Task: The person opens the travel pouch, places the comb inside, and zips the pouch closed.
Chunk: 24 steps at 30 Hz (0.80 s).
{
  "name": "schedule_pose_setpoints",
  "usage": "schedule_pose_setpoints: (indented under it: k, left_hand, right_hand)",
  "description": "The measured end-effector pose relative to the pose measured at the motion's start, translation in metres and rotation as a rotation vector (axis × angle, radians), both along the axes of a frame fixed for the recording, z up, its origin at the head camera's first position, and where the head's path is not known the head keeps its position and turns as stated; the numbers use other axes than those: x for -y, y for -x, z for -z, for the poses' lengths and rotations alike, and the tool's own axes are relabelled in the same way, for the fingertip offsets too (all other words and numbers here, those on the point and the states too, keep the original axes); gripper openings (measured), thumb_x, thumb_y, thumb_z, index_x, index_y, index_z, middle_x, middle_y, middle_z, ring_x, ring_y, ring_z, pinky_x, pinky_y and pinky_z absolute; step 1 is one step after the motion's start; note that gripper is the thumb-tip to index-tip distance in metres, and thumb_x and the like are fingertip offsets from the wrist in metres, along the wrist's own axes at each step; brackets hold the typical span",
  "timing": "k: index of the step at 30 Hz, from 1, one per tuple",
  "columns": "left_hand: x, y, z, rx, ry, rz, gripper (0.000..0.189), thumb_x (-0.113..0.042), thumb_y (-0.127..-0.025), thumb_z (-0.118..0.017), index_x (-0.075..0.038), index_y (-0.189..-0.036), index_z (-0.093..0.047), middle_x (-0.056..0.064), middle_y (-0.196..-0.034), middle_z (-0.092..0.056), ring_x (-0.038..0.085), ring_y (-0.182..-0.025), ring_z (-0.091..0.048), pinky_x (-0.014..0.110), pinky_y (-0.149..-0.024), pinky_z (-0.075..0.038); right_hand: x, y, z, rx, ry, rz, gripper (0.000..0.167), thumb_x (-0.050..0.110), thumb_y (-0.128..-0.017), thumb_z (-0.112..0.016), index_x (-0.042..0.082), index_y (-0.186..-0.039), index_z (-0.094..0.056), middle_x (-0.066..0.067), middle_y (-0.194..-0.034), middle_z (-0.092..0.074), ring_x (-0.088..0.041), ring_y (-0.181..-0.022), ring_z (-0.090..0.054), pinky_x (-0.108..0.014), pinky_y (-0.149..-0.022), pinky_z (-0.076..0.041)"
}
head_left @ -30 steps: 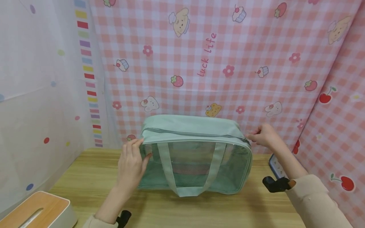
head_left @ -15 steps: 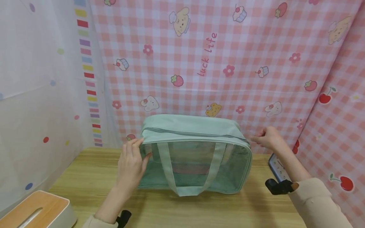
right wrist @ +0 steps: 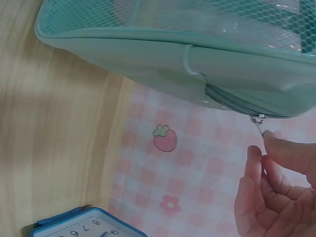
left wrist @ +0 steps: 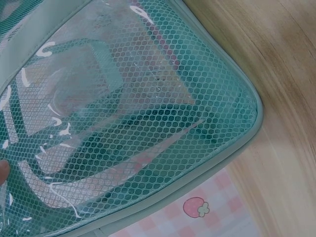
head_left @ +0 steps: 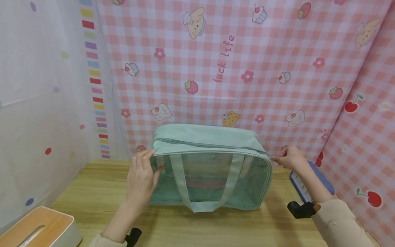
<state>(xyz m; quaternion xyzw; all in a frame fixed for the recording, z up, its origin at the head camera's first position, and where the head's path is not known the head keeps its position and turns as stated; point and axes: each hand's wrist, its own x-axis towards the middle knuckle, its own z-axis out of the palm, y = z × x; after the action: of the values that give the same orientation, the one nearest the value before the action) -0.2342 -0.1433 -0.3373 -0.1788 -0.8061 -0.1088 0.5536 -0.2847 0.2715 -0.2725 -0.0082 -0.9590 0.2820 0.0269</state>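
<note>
A mint-green bag (head_left: 206, 132) with clear mesh front (left wrist: 163, 143) stands upright on the wooden table, its strap handle (head_left: 180, 181) hanging down in front. My left hand (head_left: 141, 173) holds the bag's upper left corner, thumb on the front panel and fingers along the top edge. At the opposite end, my right hand (head_left: 289, 159) pinches a small metal zipper pull (right wrist: 258, 120) between thumb and forefinger. In the right wrist view a grey zipper (right wrist: 232, 101) runs down the bag's end to that pull. Whitish and pinkish contents show blurrily through the mesh.
A blue-framed clock (head_left: 300, 185) lies behind my right forearm. At the front left sits a white tissue box (head_left: 69, 228) with a wooden lid. A pink checked cloth (head_left: 216, 68) hangs right behind the bag. Black wrist mounts (head_left: 299, 209) stick out under the sleeves.
My right hand has moved slightly outward and then down along the bag's right end with the zipper pull. The left hand and the bag have stayed in place.
</note>
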Motion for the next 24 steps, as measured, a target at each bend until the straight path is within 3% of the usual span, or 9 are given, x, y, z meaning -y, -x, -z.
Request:
schedule_pose_setpoints:
  k: [6, 16, 24]
  left_hand:
    - [-0.001, 0.000, -0.001, -0.003, -0.008, 0.007, 0.065, -0.009, -0.061, -0.081, 0.011, -0.111, -0.045, 0.022, -0.105, -0.050, 0.032, -0.091, -0.046, 0.036, -0.072, -0.046]
    - [0.002, -0.003, 0.001, 0.029, -0.006, -0.006, 0.064, -0.010, -0.063, -0.080, 0.012, -0.111, -0.045, 0.023, -0.105, -0.049, 0.033, -0.092, -0.046, 0.036, -0.073, -0.046]
    - [0.005, -0.002, 0.002, 0.029, -0.017, -0.003, 0.064, -0.010, -0.063, -0.080, 0.011, -0.112, -0.044, 0.023, -0.105, -0.049, 0.033, -0.092, -0.046, 0.036, -0.073, -0.046]
  right_hand:
    - [-0.003, 0.001, 0.013, -0.039, -0.028, -0.017, 0.028, 0.013, -0.082, -0.061, 0.005, -0.057, -0.052, -0.001, -0.054, -0.052, -0.011, -0.051, -0.048, -0.025, -0.047, -0.042]
    - [-0.002, -0.001, 0.030, 0.035, -0.049, 0.054, 0.023, 0.013, -0.082, -0.058, 0.005, -0.061, -0.052, -0.005, -0.059, -0.056, -0.014, -0.053, -0.050, -0.026, -0.047, -0.043]
    - [-0.001, 0.002, 0.044, 0.156, 0.163, 0.035, 0.019, 0.010, -0.087, -0.047, -0.009, -0.082, -0.049, -0.017, -0.076, -0.066, -0.008, -0.061, -0.060, -0.026, -0.057, -0.055]
